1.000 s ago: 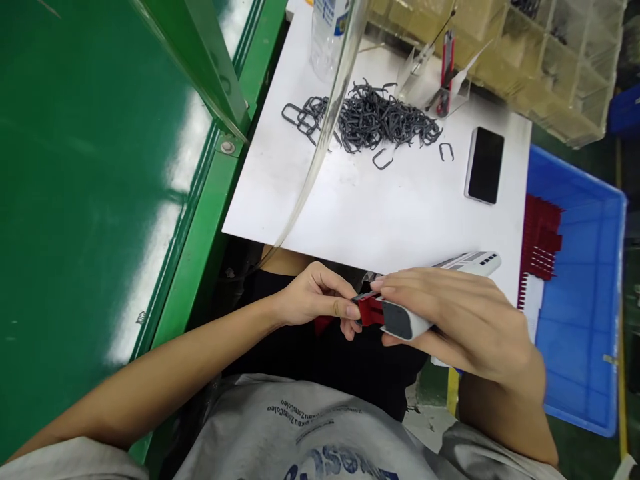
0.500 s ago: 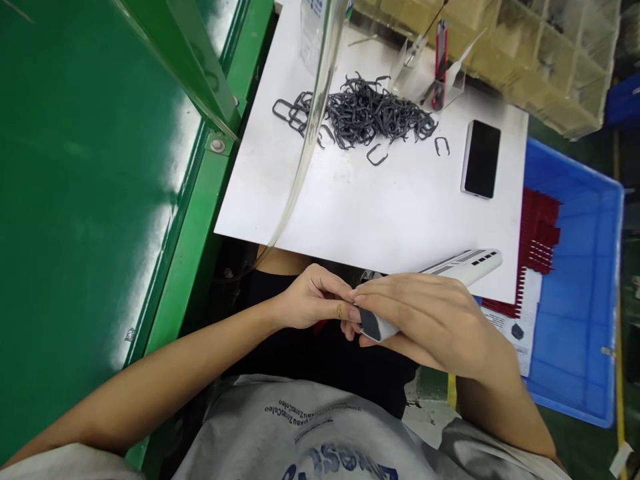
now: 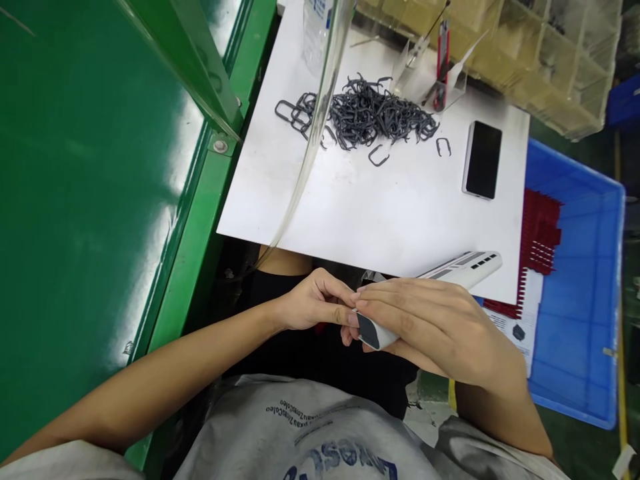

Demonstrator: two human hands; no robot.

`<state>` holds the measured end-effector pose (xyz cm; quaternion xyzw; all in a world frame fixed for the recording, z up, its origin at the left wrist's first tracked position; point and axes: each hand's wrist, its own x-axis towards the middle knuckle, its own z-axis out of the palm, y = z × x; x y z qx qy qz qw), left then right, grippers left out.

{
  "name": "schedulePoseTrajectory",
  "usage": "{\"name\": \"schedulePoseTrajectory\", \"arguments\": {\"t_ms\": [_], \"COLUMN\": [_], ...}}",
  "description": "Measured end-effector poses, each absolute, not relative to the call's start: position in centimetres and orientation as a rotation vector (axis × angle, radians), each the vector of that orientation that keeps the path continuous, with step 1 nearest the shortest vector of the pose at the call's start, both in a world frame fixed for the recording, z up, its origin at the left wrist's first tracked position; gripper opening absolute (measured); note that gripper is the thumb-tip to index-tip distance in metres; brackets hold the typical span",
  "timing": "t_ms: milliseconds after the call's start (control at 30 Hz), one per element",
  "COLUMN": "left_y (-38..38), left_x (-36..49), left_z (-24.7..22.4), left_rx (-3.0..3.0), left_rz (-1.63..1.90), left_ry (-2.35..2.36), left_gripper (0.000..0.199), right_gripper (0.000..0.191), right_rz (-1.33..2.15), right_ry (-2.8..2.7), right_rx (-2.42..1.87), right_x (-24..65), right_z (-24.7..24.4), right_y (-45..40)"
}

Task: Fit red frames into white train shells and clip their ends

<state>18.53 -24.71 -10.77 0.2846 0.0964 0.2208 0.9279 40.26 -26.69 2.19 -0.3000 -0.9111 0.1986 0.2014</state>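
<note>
A long white plastic body (image 3: 463, 270) with grey strips and a row of small dark slots lies slantwise at the table's front edge. My right hand (image 3: 443, 327) is wrapped over its near part, fingers stretched along it and closed around it. The dark grey end face (image 3: 369, 331) points toward my lap. At that end my left hand (image 3: 317, 300) pinches with thumb and forefinger, right at the rim. Whether a small part sits in that pinch is hidden by the fingers. The fingertips of both hands meet there.
Dark grey open loops (image 3: 370, 113) lie heaped on the white table (image 3: 400, 213). Behind them are a red cutter (image 3: 442, 63) and a compartment box (image 3: 540, 60). A phone (image 3: 483, 160) lies to the right. A clear tube (image 3: 305, 160) crosses the left side. A blue bin (image 3: 575, 333) holds red parts.
The white body has turned slightly, and more of its dark end face shows. My right hand has shifted a little downward; my left hand keeps its pinch at the end.
</note>
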Motion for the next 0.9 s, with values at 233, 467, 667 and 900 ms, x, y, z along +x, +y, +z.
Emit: {"name": "schedulePoseTrajectory", "arguments": {"t_ms": [233, 467, 667, 900], "left_y": [-24.5, -24.2, -24.2, -24.3], "left_x": [18.0, 17.9, 18.0, 17.9], "left_z": [-10.5, -10.3, -10.4, -10.3], "left_rx": [0.561, 0.641, 0.659, 0.675], "left_rz": [0.563, 0.506, 0.491, 0.503], "left_ry": [0.197, 0.201, 0.144, 0.123], "left_gripper": [0.025, 0.022, 0.014, 0.01], "right_gripper": [0.037, 0.037, 0.035, 0.036], "right_rz": [0.564, 0.568, 0.53, 0.598], "right_ry": [-2.478, -2.436, -2.536, -2.536], "right_rx": [-0.887, -0.864, -0.842, -0.816], "right_x": [42.5, 42.5, 41.8, 40.9], "right_z": [2.3, 1.8, 1.9, 1.7], "right_y": [-27.2, -27.7, -27.2, -27.0]}}
